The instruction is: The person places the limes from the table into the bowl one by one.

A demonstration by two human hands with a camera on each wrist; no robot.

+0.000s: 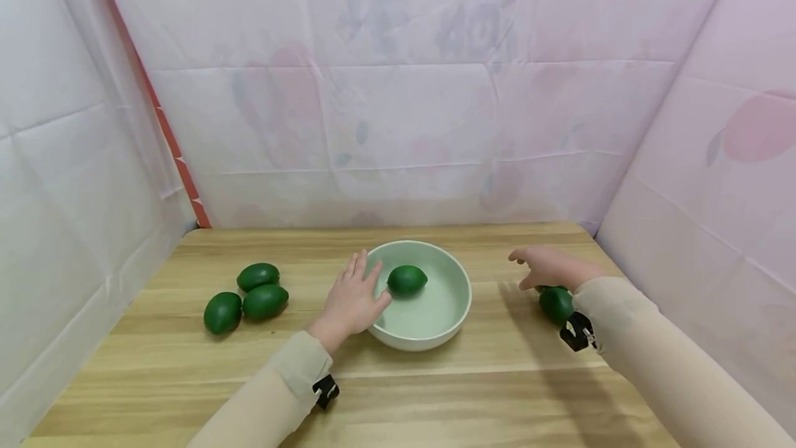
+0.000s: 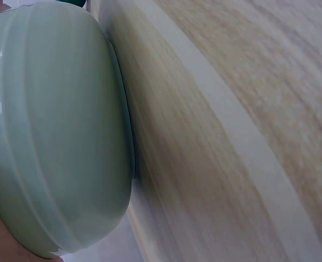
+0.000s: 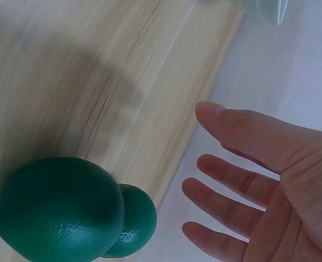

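Wooden table (image 1: 435, 393) carries a pale green bowl (image 1: 457, 310) at its middle. Against the bowl's left rim rests the left hand (image 1: 351, 303), fingers straight. Right of the bowl, the right hand (image 1: 550, 267) hovers with fingers spread above 2 limes (image 3: 68, 210). Inside the bowl lies 1 lime (image 1: 407, 281); 3 limes (image 1: 249, 296) sit left of the bowl.

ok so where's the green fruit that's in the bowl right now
In the head view it lies inside the pale green bowl at mid-table, left of the bowl's centre: green fruit, beside the left hand on the rim.
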